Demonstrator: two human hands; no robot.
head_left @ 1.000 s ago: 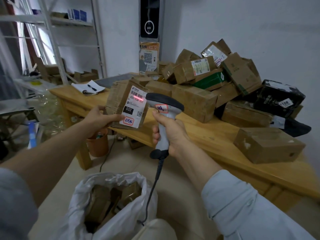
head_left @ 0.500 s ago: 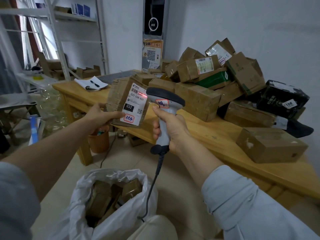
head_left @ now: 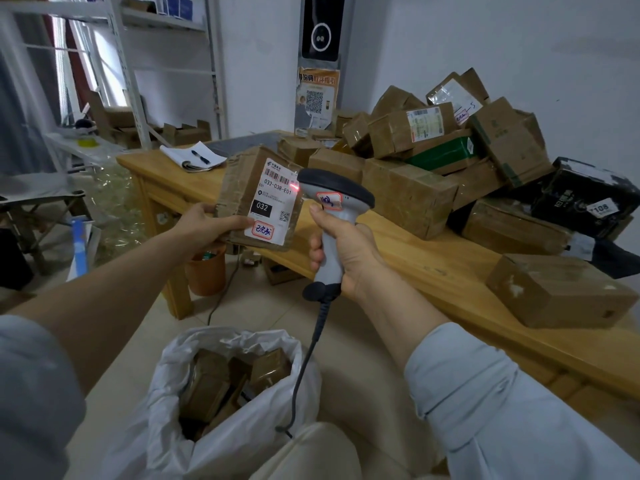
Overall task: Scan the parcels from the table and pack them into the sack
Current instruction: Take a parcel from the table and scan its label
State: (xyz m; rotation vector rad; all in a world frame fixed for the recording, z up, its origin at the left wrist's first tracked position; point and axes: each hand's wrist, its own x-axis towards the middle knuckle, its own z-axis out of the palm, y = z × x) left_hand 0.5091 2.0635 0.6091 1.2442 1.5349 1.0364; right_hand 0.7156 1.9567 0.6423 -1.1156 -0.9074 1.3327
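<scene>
Cardboard parcel, brown, taped, one white shipping label on the face turned toward the camera; label printed 032-038-E01, with a black block reading 032, a small QR code and a red-bordered sticker at its lower edge. Held in the air in front of the near edge of the worktop, tilted. Left hand: grip clamped on the parcel's lower left corner, thumb lying across the front face just beside the label.

Barcode scanner, grey handle, dark head, small red-bordered sticker on the head. Right hand: grip wrapped tight around the handle, head aimed at the label; a red light spot shows at the label's right edge, just beside the scanner head. Dark cable hangs from the handle base down past the sack.

Sack, white plastic, mouth open, standing on the tiled floor below the hands; several brown parcels visible inside.

Worktop, light wood, running from centre left to lower right. Carries a heap of cardboard parcels against the wall, a green-wrapped one among them, a black box at the far right, and a single brown box apart from the heap, near the front edge. Open notebook with a pen at the worktop's far left end.

Orange bucket on the floor under the worktop.
</scene>
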